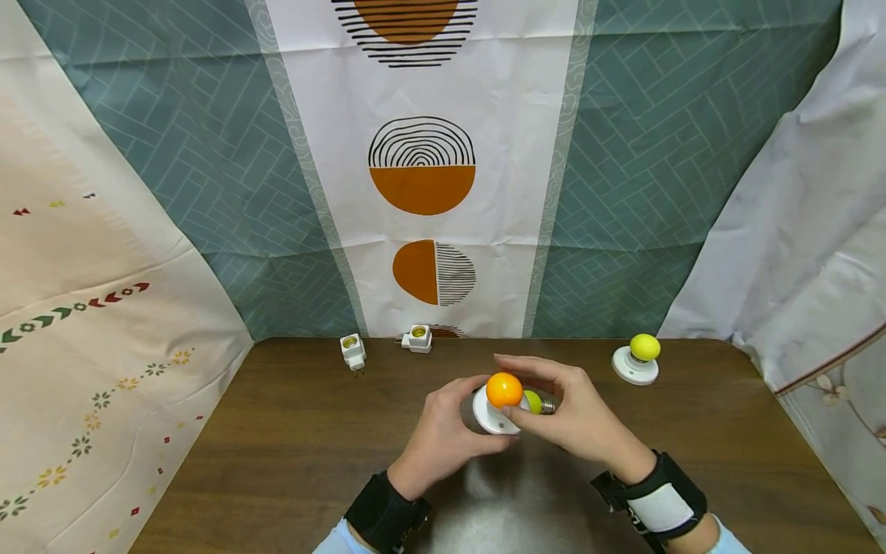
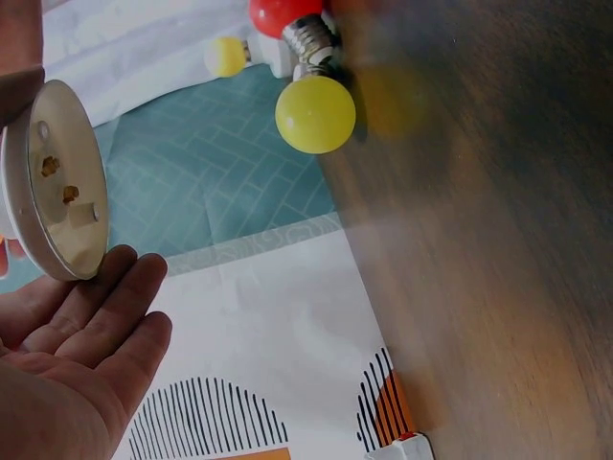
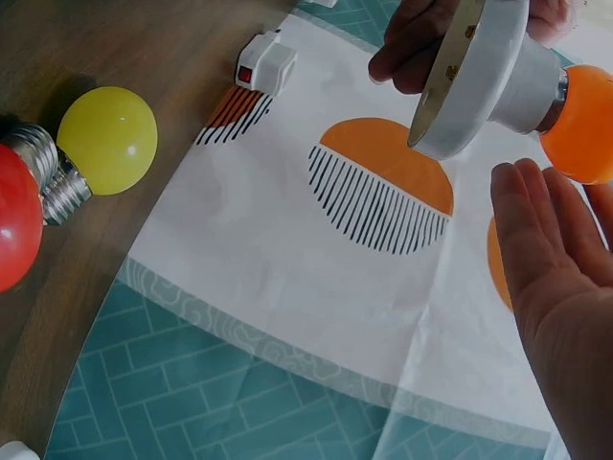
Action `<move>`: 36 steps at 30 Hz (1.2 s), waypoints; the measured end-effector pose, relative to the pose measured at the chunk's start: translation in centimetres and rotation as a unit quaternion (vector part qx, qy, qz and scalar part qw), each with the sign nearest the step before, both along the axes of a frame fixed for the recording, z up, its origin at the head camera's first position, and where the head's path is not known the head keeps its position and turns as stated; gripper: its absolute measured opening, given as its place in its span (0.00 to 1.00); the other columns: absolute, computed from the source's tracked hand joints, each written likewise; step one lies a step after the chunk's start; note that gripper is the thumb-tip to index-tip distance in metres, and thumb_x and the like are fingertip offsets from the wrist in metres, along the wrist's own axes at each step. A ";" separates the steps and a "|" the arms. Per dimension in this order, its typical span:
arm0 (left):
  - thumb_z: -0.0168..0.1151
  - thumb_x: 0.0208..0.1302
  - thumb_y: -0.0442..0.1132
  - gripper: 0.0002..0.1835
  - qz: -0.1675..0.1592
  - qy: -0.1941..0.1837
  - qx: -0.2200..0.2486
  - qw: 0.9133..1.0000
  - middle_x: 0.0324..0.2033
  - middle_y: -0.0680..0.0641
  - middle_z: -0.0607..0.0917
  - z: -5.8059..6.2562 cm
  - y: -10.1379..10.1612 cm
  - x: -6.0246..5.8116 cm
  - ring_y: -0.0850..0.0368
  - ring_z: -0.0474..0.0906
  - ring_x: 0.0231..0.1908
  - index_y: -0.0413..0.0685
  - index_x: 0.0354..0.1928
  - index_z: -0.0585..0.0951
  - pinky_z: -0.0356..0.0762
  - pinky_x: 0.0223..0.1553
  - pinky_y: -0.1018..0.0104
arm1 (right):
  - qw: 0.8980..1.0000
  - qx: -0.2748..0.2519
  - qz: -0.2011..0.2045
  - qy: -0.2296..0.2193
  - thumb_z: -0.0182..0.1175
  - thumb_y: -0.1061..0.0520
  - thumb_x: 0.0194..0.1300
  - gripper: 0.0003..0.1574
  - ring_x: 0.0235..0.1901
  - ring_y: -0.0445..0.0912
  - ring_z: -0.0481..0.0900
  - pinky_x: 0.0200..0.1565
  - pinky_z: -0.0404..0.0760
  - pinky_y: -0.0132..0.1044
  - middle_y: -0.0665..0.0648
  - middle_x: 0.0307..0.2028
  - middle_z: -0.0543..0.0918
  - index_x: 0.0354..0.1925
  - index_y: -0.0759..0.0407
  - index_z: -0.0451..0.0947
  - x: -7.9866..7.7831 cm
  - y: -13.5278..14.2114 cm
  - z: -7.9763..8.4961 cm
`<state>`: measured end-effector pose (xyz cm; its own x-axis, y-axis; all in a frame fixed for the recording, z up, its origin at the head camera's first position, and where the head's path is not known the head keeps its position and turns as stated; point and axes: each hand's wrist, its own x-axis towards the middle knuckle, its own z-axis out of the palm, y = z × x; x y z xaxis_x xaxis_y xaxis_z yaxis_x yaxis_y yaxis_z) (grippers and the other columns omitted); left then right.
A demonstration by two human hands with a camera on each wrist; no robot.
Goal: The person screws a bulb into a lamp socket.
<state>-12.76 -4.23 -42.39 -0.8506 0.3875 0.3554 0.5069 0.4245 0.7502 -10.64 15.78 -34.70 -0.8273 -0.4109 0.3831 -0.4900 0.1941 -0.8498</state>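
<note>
My left hand (image 1: 450,419) grips a round white lamp holder (image 1: 490,419) by its rim, off the table. Its flat underside with brass-coloured contacts faces the left wrist camera. An orange bulb (image 3: 582,125) sits in the holder's socket. Around the bulb is my right hand (image 1: 571,408), fingers fairly straight and spread; its thumb lies by the bulb and holder, and whether it touches is unclear. Beyond the hands a yellow-green bulb (image 2: 316,113) and a red bulb (image 3: 11,216) lie on the table, screw bases together; the hands hide the red one in the head view.
At the back right a white lamp holder (image 1: 633,369) carries a yellow-green bulb (image 1: 645,347). Two white plug-in sockets, one upright-looking socket (image 1: 353,352) and another socket (image 1: 418,338), stand at the back left. Cloth (image 1: 443,92) hangs behind the brown table (image 1: 277,462).
</note>
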 end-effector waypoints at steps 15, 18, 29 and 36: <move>0.71 0.41 0.63 0.39 0.009 -0.015 -0.013 1.000 0.50 0.62 0.75 -0.1 -0.1 0.2 0.66 0.71 0.48 0.59 0.58 0.73 0.71 0.49 0.57 | 1.000 -0.017 0.023 -0.001 0.65 0.66 0.53 0.29 0.50 0.48 0.75 0.48 0.74 0.44 0.53 0.52 0.77 0.55 0.60 0.75 0.2 0.0 -0.2; 0.71 0.41 0.63 0.39 0.009 -0.011 -0.013 1.000 0.50 0.62 0.75 0.0 -0.1 0.2 0.66 0.71 0.48 0.60 0.58 0.73 0.71 0.49 0.57 | 1.000 -0.026 0.015 -0.002 0.67 0.65 0.52 0.28 0.49 0.48 0.75 0.47 0.74 0.44 0.53 0.50 0.78 0.54 0.60 0.76 0.2 -0.1 -0.2; 0.72 0.41 0.62 0.38 0.010 -0.003 -0.007 1.000 0.49 0.63 0.75 0.1 0.0 0.2 0.66 0.71 0.47 0.61 0.57 0.73 0.71 0.48 0.57 | 0.998 -0.044 -0.042 -0.008 0.70 0.62 0.49 0.26 0.44 0.48 0.78 0.42 0.77 0.45 0.57 0.46 0.80 0.48 0.61 0.79 0.2 -0.3 -0.2; 0.71 0.41 0.62 0.38 0.012 0.004 -0.005 1.000 0.49 0.63 0.75 0.1 0.1 0.1 0.66 0.71 0.46 0.61 0.57 0.73 0.72 0.46 0.55 | 0.996 -0.037 -0.075 0.016 0.71 0.59 0.47 0.24 0.41 0.48 0.79 0.40 0.78 0.43 0.56 0.43 0.81 0.45 0.58 0.80 0.3 -0.5 -0.1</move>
